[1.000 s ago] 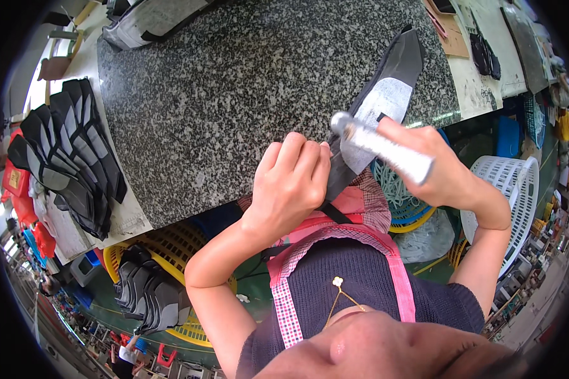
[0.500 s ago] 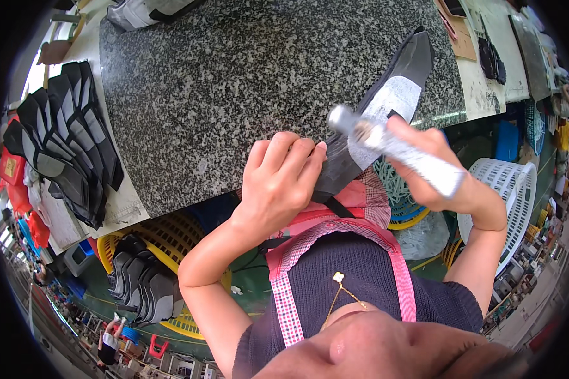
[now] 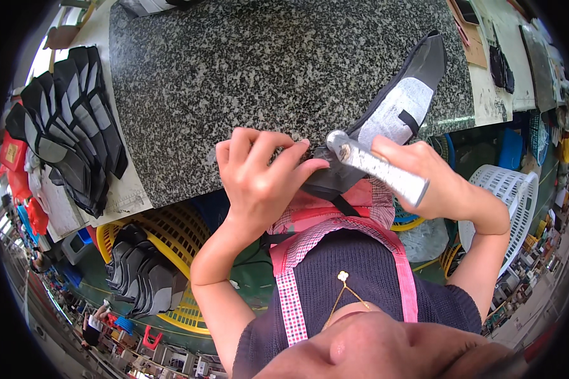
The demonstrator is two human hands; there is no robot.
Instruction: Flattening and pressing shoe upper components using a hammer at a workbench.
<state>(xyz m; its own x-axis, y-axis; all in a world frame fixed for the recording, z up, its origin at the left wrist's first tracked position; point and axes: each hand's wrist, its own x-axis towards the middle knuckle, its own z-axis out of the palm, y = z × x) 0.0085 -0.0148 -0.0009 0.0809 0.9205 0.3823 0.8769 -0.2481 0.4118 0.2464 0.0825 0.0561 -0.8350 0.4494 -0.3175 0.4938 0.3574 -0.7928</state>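
Note:
A black and grey shoe upper piece (image 3: pixel 395 104) lies at the near right part of the granite slab, its near end hanging over the edge toward my apron. My right hand (image 3: pixel 430 170) is closed round the handle of a metal hammer (image 3: pixel 376 164). The hammer's head is down at the near part of the upper. Just left of that head, my left hand (image 3: pixel 259 174) has its fingers spread and bent over the slab's edge. Its thumb reaches to the upper's near end; no grip on the piece shows.
The speckled granite slab (image 3: pixel 234 69) fills the bench top. Stacked shoe uppers (image 3: pixel 76 126) lie at its left. Below are a yellow basket (image 3: pixel 183 234) with more uppers (image 3: pixel 145 278) and, at right, a white basket (image 3: pixel 525 196). Another person (image 3: pixel 93 328) is far off at lower left.
The hammer has come down from above the upper to its near part. My left hand has moved slightly left and its fingers have spread. More of the upper's grey patch shows.

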